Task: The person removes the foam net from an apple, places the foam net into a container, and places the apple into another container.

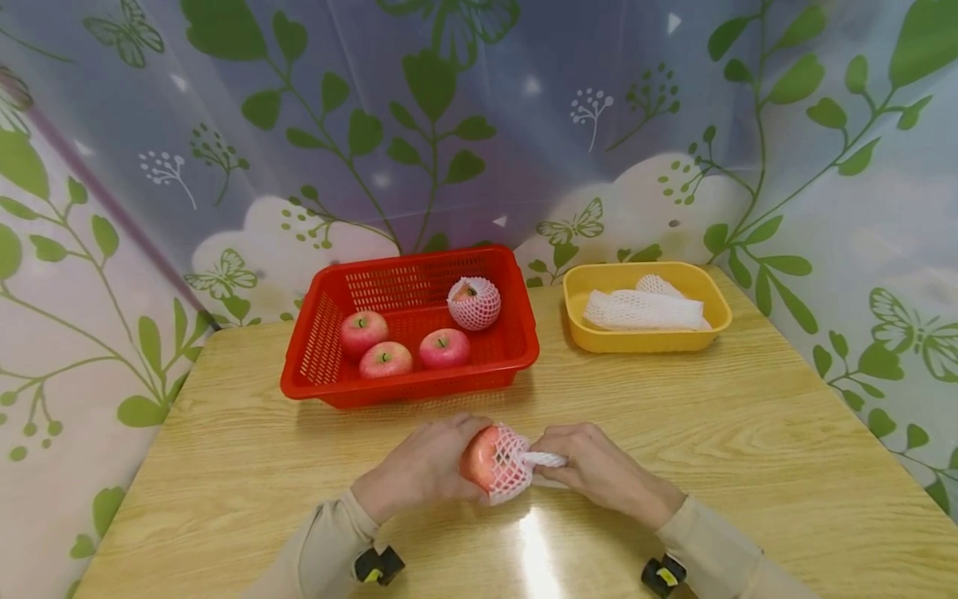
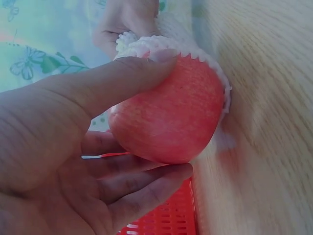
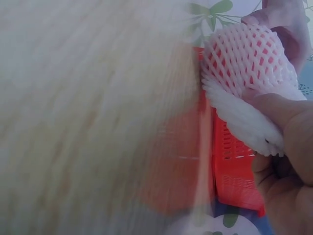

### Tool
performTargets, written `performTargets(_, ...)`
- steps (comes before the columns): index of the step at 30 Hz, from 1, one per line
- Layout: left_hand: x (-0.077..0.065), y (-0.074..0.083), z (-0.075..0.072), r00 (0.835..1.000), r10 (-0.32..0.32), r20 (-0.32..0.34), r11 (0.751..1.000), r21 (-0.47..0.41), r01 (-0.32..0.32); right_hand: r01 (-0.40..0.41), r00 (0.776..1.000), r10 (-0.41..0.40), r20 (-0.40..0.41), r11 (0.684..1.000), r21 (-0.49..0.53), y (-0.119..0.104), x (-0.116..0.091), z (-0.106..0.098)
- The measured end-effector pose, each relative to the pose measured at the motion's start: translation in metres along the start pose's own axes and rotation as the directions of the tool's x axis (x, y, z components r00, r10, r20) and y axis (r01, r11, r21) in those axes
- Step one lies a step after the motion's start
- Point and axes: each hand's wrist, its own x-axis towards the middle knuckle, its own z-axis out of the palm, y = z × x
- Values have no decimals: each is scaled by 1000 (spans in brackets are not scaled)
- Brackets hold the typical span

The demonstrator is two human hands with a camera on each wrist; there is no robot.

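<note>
Apple [image 1: 485,459] ~half in foam net [image 1: 513,472] | your L hand [image 1: 430,466] curled round it, R hand [image 1: 591,462] pinching net's loose end | imo brace L, pull R evenly, don't rip mesh

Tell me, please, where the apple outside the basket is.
In the head view, the apple is below centre, in the left hand, with the right hand to its right, the red basket beyond.

A leafy backdrop [image 1: 539,150], perhaps cloth, rises behind the wood-grained table [image 1: 718,416].
</note>
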Motion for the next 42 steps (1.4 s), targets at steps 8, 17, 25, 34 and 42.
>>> performTargets(8,-1,-6,2,998,28,-48,999,-39,-30,-65,998,65,5,998,23,0,2,-12)
performTargets(17,1,-10,5,999,-1,-49,995,-105,-4,-95,995,95,1,995,33,4,-2,-17)
performTargets(25,1,-12,7,999,-22,-37,990,-142,17,-130,990,131,-42,991,33,6,-6,-20)
performTargets(34,3,-13,10,999,-24,-38,988,-153,18,-207,975,212,-65,975,78,9,-10,-29)
performTargets(42,0,-15,12,998,-8,-55,990,-142,0,-257,941,264,-212,965,58,12,-16,-55)
